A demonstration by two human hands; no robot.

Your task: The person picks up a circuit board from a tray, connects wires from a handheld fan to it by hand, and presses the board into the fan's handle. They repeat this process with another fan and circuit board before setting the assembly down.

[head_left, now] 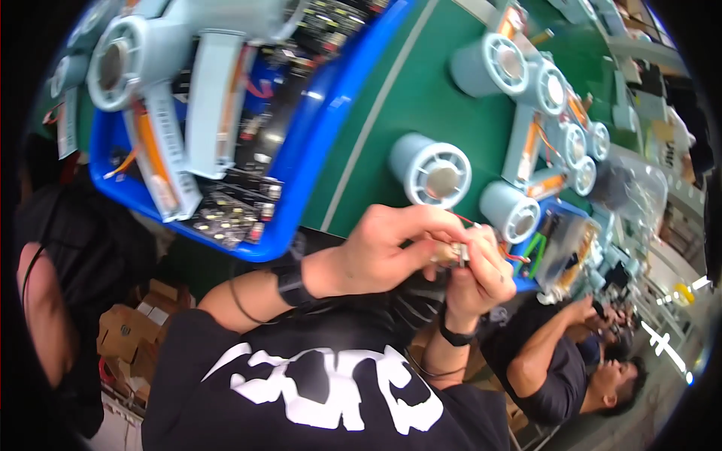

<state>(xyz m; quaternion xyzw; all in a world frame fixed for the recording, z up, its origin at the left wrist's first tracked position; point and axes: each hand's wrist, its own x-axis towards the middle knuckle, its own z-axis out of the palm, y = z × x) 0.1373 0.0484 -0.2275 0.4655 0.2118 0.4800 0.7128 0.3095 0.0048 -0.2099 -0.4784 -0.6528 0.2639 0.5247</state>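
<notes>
Close together in front of my chest, my left hand (387, 248) and my right hand (480, 274) pinch at a small tan and silver part (450, 255). Its exact kind is too small to make out. A thin red wire (465, 219) runs beside the fingertips of my right hand, and more red wire shows past that hand. Just beyond my fingers a pale blue round housing (432, 173) with a spoked end lies on the green table (361, 180). Black bands circle both of my wrists.
At left, a blue bin (301, 161) holds small circuit boards (226, 218) and pale blue handled housings (214, 105). More such housings (519, 135) lie at right, by a clear tub (628, 184). Another person (556, 353) works at the right; another person's arm (49, 316) shows at left.
</notes>
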